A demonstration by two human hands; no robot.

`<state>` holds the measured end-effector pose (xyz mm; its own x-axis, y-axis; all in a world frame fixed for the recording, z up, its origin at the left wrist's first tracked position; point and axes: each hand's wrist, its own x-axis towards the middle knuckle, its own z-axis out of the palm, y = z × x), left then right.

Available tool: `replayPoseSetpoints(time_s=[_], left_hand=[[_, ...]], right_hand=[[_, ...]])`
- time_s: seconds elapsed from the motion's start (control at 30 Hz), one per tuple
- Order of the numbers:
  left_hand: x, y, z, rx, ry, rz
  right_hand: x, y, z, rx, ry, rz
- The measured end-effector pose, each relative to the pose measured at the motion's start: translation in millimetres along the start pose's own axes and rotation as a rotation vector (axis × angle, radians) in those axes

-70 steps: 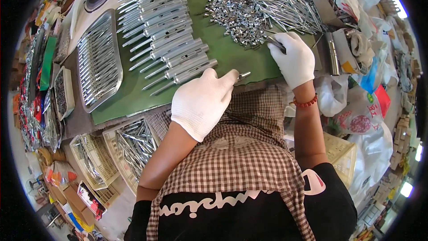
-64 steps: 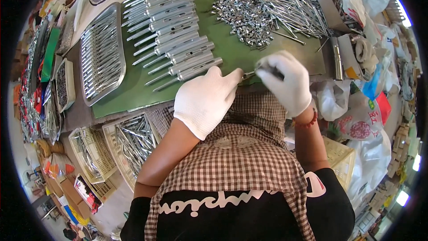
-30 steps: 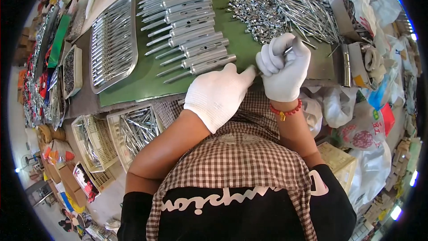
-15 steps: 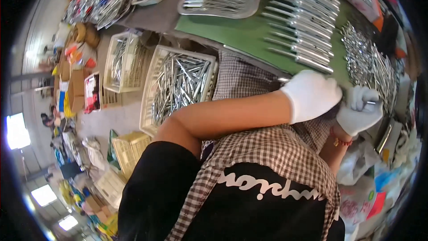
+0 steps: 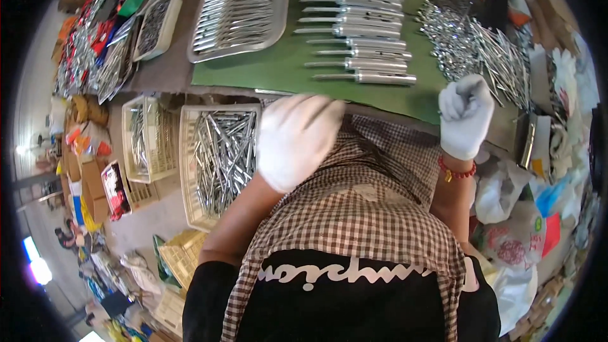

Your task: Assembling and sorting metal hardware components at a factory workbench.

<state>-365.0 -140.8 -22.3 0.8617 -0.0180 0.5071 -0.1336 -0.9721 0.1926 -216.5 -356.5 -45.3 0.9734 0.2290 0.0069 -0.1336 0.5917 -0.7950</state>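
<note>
Left hand, white glove, hangs over the checked apron just right of the cream basket. It is motion-blurred; fingers look loosely together and pointing up toward the table edge, but whether they hold anything cannot be told.

Right hand, also white-gloved, sits at the near edge of the green mat. Fingers curled into a closed fist, thumb on top. Something small may be inside the fist, view too poor to confirm. Red bead bracelet on that wrist.

The cream basket is full of loose metal rods, lying mostly lengthwise. A second, smaller basket stands just left of it, also with metal parts.

On the green mat: a column of finished metal handles, each with a thin pin pointing left, laid parallel, nearest one just above the apron. To their right, a heap of small shiny metal parts, with a bundle of long thin pins beside it, just above the right hand. Left of the handles, a metal tray packed with rows of similar pieces.
</note>
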Motion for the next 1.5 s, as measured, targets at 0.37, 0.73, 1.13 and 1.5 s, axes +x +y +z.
replayPoseSetpoints(time_s=[0.37,0.73,1.13,1.5], left_hand=[[68.3,22.4,38.3,-0.035,-0.250,0.093],[79.3,20.6,23.5,-0.257,-0.409,0.103],[78.8,23.8,30.3,-0.332,-0.347,0.214],[79.5,31.4,39.5,-0.457,-0.373,0.094]], right_hand=[[-5.0,0.9,-0.5,-0.409,-0.039,0.051],[-33.4,-24.0,21.9,-0.645,-0.043,0.293],[-32.1,-32.6,7.0,-0.887,-0.111,0.326],[-31.1,-30.8,-0.2,-1.058,-0.047,0.117]])
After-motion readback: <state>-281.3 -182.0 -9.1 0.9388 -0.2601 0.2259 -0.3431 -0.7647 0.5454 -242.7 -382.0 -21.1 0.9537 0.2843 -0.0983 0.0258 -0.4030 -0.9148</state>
